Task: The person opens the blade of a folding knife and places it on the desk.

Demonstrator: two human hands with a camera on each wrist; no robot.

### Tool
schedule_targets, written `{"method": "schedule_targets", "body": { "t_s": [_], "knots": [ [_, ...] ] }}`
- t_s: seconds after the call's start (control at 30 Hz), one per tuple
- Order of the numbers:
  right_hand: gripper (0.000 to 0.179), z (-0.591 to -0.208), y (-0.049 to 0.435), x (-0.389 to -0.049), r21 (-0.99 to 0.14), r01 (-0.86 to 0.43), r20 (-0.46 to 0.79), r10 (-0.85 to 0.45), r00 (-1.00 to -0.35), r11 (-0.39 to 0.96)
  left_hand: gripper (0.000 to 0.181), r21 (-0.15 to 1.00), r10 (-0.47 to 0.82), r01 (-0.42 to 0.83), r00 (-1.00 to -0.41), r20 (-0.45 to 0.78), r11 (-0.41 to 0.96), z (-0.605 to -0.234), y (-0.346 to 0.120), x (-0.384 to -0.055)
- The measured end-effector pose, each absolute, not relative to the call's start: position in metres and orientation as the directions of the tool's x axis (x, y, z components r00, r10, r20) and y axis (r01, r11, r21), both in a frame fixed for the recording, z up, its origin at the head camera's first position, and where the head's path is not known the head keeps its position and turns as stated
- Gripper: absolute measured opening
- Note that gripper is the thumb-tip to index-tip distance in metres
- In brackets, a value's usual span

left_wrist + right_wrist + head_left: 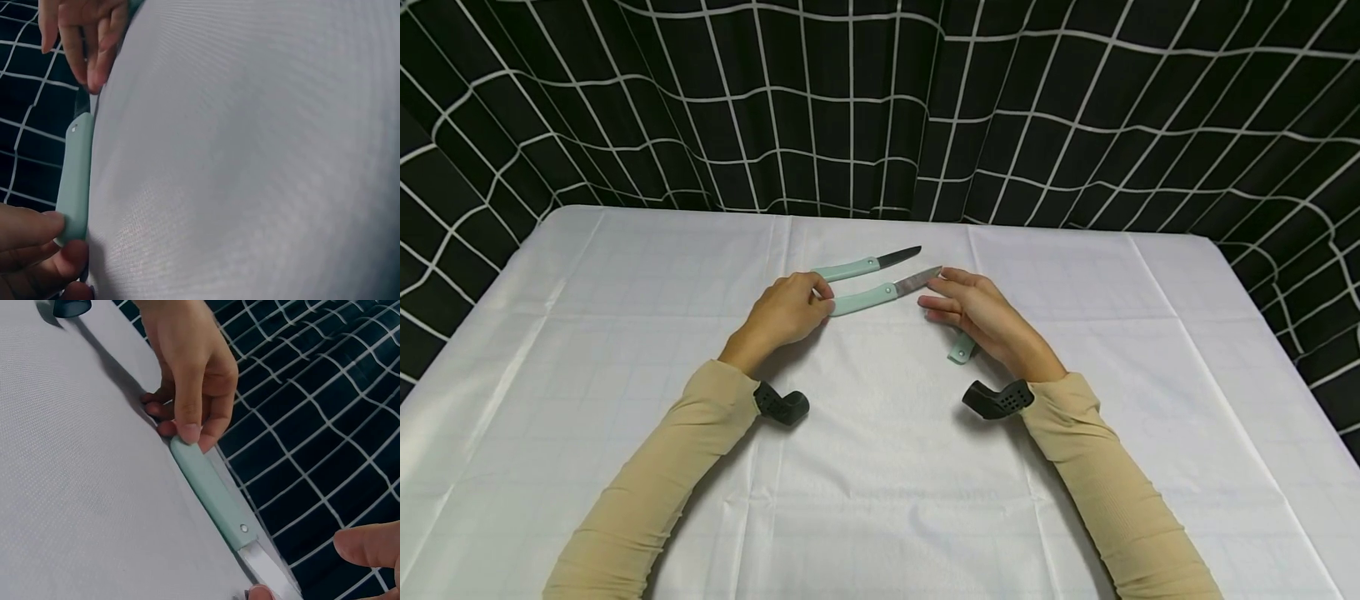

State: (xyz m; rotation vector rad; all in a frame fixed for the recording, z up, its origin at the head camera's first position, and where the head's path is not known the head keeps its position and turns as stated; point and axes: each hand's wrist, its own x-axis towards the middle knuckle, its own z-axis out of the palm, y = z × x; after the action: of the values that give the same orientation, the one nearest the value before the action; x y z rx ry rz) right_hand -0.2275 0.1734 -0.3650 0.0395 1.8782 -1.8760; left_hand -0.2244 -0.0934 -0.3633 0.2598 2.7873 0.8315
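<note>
With thumb and fingers my left hand (pixel 788 309) pinches the handle end of a knife (pixel 866 300), which has a mint-green handle, a rivet and a bare silver blade pointing right. My right hand (pixel 976 310) is at the blade's tip, its fingers fairly straight; in the right wrist view its thumb (pixel 369 545) stands apart from the blade. Just behind lies a second mint-handled knife (pixel 848 269) with a darker blade, its handle end partly behind the left hand. Under my right hand, a third mint-green handle (pixel 961 348) shows only its riveted end.
A white cloth (pixel 880 467) with fold creases covers the table. Beyond its back edge hangs a black curtain (pixel 820 108) with a white grid. Each wrist carries a black camera mount, the left one (pixel 782 406) and the right one (pixel 997 400) both jutting inward.
</note>
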Motion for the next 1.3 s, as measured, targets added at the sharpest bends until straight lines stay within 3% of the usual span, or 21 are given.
{"method": "schedule_targets", "body": {
  "t_s": [0.8, 1.3],
  "knots": [
    [0.06, -0.351, 0.181, -0.228, -0.949, 0.296, -0.314, -0.362, -0.878, 0.106, 0.027, 0.564, 0.213, 0.095, -0.966, -0.148, 0.82, -0.361, -0.093, -0.224],
    [0.052, -0.345, 0.196, -0.227, -0.965, 0.195, -0.251, -0.399, -0.882, 0.174, 0.026, 0.609, 0.232, 0.104, -0.964, -0.134, 0.786, -0.351, -0.084, -0.216]
  ]
}}
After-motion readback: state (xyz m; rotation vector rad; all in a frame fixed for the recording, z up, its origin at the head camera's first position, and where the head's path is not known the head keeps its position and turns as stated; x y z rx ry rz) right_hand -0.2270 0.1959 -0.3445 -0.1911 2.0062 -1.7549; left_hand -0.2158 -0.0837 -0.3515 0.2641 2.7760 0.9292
